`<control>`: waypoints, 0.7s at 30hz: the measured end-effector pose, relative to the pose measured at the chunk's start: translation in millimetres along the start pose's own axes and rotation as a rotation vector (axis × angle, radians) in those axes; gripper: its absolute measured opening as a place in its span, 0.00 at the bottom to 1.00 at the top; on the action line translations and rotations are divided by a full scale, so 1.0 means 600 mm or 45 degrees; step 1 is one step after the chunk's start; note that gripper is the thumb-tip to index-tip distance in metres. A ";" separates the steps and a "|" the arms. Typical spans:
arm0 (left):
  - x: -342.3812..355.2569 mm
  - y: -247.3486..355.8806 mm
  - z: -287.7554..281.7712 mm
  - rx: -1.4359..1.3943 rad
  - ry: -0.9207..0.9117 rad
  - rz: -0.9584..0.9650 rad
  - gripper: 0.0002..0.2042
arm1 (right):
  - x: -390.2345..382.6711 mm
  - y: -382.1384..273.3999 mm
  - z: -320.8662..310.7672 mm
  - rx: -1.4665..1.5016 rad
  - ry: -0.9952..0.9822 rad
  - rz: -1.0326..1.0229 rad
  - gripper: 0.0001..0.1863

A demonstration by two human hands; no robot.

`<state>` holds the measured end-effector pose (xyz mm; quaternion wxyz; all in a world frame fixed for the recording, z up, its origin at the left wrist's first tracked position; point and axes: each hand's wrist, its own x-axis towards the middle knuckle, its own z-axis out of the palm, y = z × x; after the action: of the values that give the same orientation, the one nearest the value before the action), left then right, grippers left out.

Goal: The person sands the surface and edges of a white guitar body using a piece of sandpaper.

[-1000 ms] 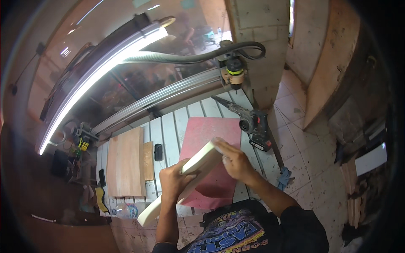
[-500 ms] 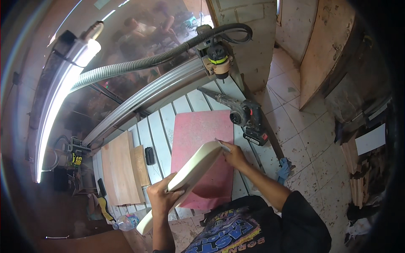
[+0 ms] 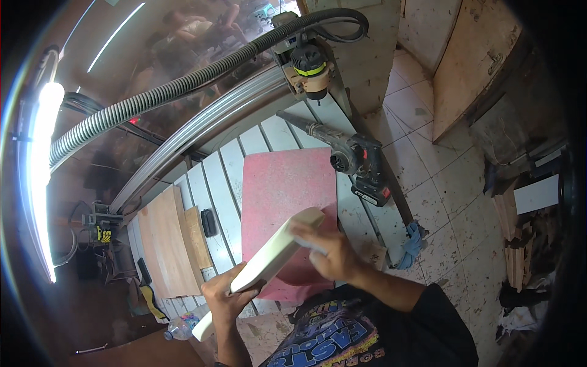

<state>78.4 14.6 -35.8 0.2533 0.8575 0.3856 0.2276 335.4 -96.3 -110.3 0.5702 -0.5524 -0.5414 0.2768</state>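
A long cream board (image 3: 269, 257) with a rounded end is held at a slant over the pink sheet (image 3: 287, 177) on the slatted table (image 3: 223, 177). My left hand (image 3: 226, 290) grips it around the lower part. My right hand (image 3: 330, 254), blurred, is at the board's upper end with fingers closed on what looks like a small thin grey sheet (image 3: 317, 248), against the board's face and edge. A black cordless blower (image 3: 358, 165) lies right of the pink sheet.
Wooden panels (image 3: 162, 238), a black case (image 3: 208, 223), a plastic bottle (image 3: 180, 328) and a blue rag (image 3: 411, 244) are around the table. A router on a gantry (image 3: 309, 70) with hose and a lit tube (image 3: 46, 171) are behind. People show blurred in the glossy panel (image 3: 171, 37).
My right hand has moved down from the board's tip onto its face. My left hand has shifted slightly left and down. The view has shifted, so the background sits differently.
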 end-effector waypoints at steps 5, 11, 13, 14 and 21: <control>-0.005 0.011 0.003 0.129 -0.016 0.097 0.22 | -0.023 0.133 0.008 0.167 0.118 0.485 0.34; -0.019 0.025 0.006 0.155 -0.009 0.116 0.22 | 0.001 -0.028 -0.001 0.109 0.003 0.053 0.30; -0.018 0.039 0.010 0.188 0.008 0.148 0.22 | -0.017 0.040 0.009 0.177 0.078 0.195 0.32; -0.020 0.040 0.010 0.178 0.003 0.148 0.22 | -0.026 0.098 0.010 0.192 0.112 0.349 0.33; -0.039 0.020 0.010 0.178 0.005 0.210 0.24 | -0.020 0.034 -0.016 0.204 -0.055 0.182 0.34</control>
<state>74.3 -11.9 -37.9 0.1724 0.9014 0.3294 0.2218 346.6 -105.7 -131.0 0.5795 -0.5361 -0.4888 0.3712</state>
